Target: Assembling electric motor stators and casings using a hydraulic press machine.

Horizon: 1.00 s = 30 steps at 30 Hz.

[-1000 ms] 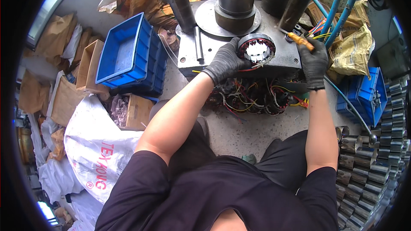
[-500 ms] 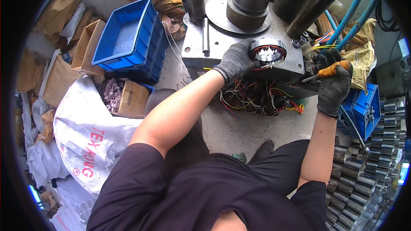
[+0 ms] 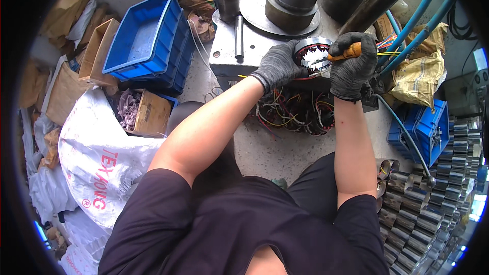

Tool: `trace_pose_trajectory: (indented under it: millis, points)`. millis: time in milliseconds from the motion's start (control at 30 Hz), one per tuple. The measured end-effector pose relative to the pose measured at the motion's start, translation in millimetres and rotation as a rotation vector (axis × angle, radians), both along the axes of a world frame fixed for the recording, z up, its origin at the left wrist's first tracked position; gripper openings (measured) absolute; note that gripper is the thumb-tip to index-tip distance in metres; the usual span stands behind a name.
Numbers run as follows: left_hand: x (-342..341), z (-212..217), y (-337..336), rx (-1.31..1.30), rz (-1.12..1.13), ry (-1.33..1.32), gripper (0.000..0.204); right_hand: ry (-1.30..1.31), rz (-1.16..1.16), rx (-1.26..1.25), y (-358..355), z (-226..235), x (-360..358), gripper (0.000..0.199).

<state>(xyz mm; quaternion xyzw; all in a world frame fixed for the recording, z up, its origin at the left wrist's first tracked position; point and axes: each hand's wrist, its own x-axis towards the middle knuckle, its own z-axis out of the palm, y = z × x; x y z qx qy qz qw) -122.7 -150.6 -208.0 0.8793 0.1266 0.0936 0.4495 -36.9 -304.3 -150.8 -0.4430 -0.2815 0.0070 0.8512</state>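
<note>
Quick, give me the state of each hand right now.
Left hand: closed on the rim of the round motor stator.
Right hand: closed around an orange-handled tool held at the stator.

One head-worn fisheye camera looks steeply down, close over the metal press table (image 3: 226, 46).

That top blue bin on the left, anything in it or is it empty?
Empty, as far as the view shows. The top blue bin sits on a stack of others, its bare floor visible with no parts on it; only the near wall hides a strip.
</note>
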Motion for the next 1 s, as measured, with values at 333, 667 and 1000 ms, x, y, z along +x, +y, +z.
trace_pose_trajectory:
  millis: [333, 667, 1000]
  points:
    - [4.1, 7.5, 1.4, -0.036, 0.013, 0.048, 0.071, -0.104, -0.016, -0.265, -5.3, 6.0, -8.3, 0.041]
    - [1.0, 5.4, -0.1, -0.045, 0.015, 0.037, 0.074, -0.041, 0.131, -0.257, -3.0, 4.2, -1.2, 0.042]
    - [4.3, -1.1, 5.0, -0.002, -0.003, 0.005, 0.08, -0.007, 0.224, 0.029, -4.9, 3.1, -4.8, 0.032]
